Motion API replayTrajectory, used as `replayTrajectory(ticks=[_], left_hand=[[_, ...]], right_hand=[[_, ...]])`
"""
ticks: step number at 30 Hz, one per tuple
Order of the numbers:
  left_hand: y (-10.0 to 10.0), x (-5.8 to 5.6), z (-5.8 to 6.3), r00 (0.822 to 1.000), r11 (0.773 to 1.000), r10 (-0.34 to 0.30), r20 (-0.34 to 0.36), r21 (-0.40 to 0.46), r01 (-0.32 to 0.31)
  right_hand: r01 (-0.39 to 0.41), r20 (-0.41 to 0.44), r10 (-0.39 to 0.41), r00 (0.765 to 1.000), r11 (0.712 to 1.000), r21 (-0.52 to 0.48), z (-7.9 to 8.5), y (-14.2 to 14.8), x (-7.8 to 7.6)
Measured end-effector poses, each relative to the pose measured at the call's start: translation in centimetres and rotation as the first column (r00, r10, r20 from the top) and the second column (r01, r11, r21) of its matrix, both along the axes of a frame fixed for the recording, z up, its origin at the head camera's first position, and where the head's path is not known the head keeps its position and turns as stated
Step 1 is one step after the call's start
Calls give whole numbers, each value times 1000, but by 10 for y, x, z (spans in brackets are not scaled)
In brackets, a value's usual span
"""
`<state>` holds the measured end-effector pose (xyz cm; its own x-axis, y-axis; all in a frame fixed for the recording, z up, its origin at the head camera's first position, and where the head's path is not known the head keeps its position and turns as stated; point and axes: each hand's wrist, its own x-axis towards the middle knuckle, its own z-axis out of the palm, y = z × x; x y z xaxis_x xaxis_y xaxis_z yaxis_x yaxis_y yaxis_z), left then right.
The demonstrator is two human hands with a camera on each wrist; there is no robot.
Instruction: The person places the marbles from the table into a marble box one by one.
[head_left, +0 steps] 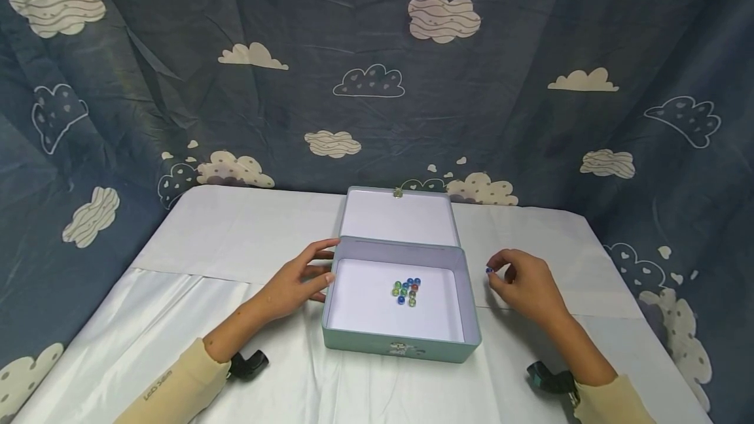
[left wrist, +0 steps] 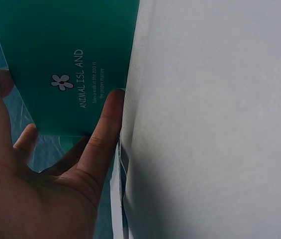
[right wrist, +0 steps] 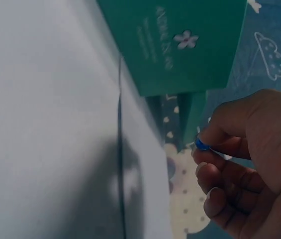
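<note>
A green tin box (head_left: 365, 340) with a white inside stands on the table, its lid (head_left: 394, 218) opened back. Within it, a loose cluster of glass marbles (head_left: 401, 300) in blue, green and reddish tones lies right of the middle of the floor. My left hand (head_left: 288, 288) rests against the box's left side with spread fingers; in the left wrist view the fingers touch the green wall near its edge. To the right of the box, my right hand (head_left: 527, 285) pinches a blue marble (right wrist: 202, 145) between thumb and index finger, raised above the table.
White cloth covers the table (head_left: 235, 221), with a seam running across it. Behind and at the sides hangs a dark blue curtain (head_left: 306, 12) printed with clouds. The raised walls of the box surround the marbles. Black wrist devices (head_left: 250, 365) sit at both sleeves.
</note>
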<state>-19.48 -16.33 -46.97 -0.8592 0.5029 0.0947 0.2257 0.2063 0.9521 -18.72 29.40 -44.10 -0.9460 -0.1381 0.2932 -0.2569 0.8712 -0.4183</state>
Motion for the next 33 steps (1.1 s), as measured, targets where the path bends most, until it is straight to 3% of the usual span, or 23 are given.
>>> replayTrajectory(ticks=[12, 33], left_hand=[[0, 0, -2, 1000, 1000, -3, 2, 0, 3], [-1, 0, -1, 1000, 1000, -2, -6, -2, 2]], right_hand=[[-93, -114, 90, 989, 995, -24, 11, -15, 11], [-156, -97, 150, 984, 986, -56, 20, -29, 21]])
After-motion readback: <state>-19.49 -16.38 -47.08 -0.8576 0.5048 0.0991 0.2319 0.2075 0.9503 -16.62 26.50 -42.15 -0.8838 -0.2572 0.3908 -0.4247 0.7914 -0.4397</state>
